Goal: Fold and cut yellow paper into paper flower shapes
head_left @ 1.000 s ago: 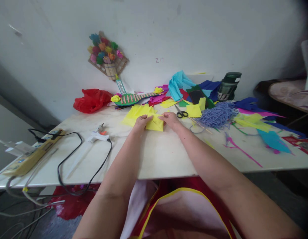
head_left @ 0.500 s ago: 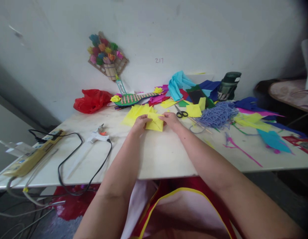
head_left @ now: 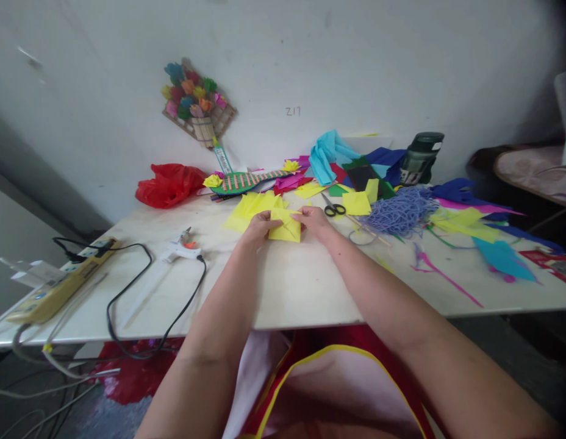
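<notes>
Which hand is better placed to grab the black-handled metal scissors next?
Probably the right hand: the black-handled scissors lie nearer it than the left hand. Both hold square yellow paper.

Light soft, cool, middling bright; source out of view. Wall [head_left: 283,49] grey, fairly even, darkening beyond left and right ends of table [head_left: 310,289]; black vignette high above right end. Faint pale sheen near table's front edge; shadows weak, loose-edged beside forearms [head_left: 219,311]. Space under table dim, red bag [head_left: 132,381] there murky. Yellow paper [head_left: 287,228] bright, creases faint. Wide-lens stretch: forearms swollen toward viewer. Fine detail soft; marks on bottle [head_left: 419,155] unreadable.
</notes>
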A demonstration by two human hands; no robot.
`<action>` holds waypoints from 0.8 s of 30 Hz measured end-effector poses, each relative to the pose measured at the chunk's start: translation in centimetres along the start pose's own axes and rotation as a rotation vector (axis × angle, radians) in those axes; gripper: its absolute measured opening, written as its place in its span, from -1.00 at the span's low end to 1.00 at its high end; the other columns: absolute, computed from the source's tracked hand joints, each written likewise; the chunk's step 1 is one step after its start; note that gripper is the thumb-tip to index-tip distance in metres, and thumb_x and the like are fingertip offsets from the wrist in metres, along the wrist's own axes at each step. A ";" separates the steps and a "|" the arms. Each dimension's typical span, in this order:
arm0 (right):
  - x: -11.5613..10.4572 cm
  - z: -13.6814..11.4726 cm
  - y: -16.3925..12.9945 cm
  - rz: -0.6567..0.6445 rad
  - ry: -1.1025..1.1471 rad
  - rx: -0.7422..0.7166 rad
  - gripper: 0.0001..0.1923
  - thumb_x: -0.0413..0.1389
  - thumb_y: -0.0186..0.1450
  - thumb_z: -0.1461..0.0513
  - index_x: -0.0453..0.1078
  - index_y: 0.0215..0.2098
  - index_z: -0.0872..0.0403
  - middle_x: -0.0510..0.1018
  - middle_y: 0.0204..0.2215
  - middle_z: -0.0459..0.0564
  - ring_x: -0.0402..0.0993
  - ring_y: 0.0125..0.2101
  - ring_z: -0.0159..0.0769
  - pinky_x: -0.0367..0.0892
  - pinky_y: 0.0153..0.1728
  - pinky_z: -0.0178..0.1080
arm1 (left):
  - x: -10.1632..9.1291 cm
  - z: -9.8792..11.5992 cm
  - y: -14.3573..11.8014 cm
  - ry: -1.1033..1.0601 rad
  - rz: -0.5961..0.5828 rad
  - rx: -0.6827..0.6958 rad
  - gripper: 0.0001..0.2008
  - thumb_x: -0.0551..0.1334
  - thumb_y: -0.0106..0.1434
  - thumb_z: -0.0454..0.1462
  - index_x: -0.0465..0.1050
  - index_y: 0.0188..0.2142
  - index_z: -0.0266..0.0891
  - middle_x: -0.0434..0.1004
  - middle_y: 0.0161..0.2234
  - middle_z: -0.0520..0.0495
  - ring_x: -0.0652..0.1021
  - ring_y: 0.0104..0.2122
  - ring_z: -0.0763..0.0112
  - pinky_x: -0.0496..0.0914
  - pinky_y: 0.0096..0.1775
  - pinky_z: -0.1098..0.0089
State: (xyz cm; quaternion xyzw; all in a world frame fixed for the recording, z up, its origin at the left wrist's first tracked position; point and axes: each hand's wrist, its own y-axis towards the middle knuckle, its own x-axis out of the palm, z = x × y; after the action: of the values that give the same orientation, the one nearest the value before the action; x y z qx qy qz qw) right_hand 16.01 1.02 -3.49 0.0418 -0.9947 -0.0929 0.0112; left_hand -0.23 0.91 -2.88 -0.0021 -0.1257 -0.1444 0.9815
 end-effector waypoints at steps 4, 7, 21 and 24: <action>0.0 0.2 0.1 -0.020 -0.004 -0.001 -0.76 0.20 -0.10 0.14 0.28 -0.62 0.12 0.36 -0.73 -0.17 0.27 -0.69 -0.45 0.22 -0.69 -0.39 | 0.0 0.0 -0.1 -0.010 -0.005 0.009 -0.59 0.37 -0.32 -0.35 0.41 -0.37 -0.34 0.53 -0.45 -0.09 0.52 -0.37 0.26 0.39 -0.30 0.30; 0.0 0.2 0.1 -0.026 -0.009 0.003 -0.77 0.20 -0.10 0.13 0.29 -0.61 0.12 0.37 -0.72 -0.17 0.27 -0.68 -0.45 0.23 -0.69 -0.38 | 0.1 0.1 -0.1 -0.005 -0.007 0.003 -0.58 0.37 -0.33 -0.35 0.40 -0.37 -0.34 0.53 -0.46 -0.09 0.52 -0.38 0.26 0.39 -0.32 0.31; 0.0 0.1 0.0 -0.012 -0.010 0.000 -0.77 0.21 -0.12 0.14 0.31 -0.60 0.11 0.39 -0.70 -0.15 0.29 -0.66 -0.43 0.24 -0.68 -0.38 | -0.1 0.0 -0.1 0.043 -0.043 0.023 -0.55 0.36 -0.30 -0.33 0.41 -0.31 -0.33 0.53 -0.43 -0.11 0.52 -0.37 0.25 0.40 -0.31 0.29; 0.1 0.1 0.0 -0.013 -0.004 0.002 -0.76 0.22 -0.13 0.15 0.31 -0.59 0.12 0.40 -0.70 -0.15 0.32 -0.64 -0.42 0.25 -0.67 -0.38 | -0.1 -0.1 -0.1 0.050 -0.029 0.023 -0.55 0.36 -0.30 -0.33 0.41 -0.31 -0.33 0.53 -0.43 -0.11 0.52 -0.37 0.24 0.40 -0.31 0.28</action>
State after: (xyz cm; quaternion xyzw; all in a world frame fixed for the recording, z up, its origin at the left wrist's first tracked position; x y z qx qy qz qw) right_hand 15.95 1.01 -3.60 0.0480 -0.9946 -0.0921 0.0087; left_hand -0.33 0.85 -2.99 0.0148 -0.1030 -0.1570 0.9821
